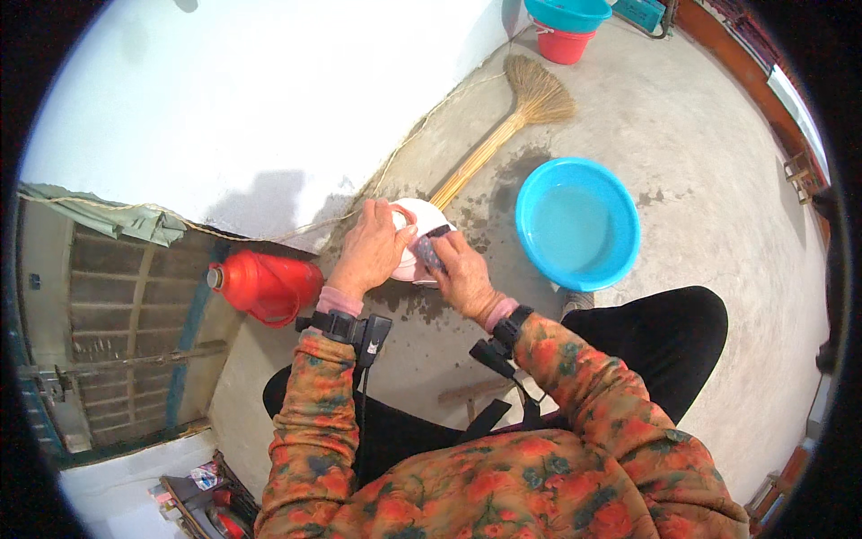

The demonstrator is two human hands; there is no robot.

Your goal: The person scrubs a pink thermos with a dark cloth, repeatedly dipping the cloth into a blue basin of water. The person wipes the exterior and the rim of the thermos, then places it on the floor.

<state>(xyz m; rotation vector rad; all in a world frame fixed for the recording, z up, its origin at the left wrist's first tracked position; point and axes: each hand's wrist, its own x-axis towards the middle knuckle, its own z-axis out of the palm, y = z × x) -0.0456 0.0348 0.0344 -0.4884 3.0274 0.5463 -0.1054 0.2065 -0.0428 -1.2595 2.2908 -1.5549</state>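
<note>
My left hand [369,252] grips a white and pale pink item [429,214], seemingly a shoe, by its opening. A small scrubbing brush [428,253] with a grey-blue speckled body and a dark edge is held in my right hand [467,277] against the pink side. Fingers hide part of both. The item is held above the wet concrete floor [421,300]. To the right of my hands stands a bright blue plastic basin [578,219] of cloudy water.
A straw broom [502,131] lies beyond my hands beside the white wall [256,94]. At the left, a red thermos flask [273,283] is near a barred door [128,316]. Far off stand a red bucket [564,46] and a teal basin [569,15] on top of it.
</note>
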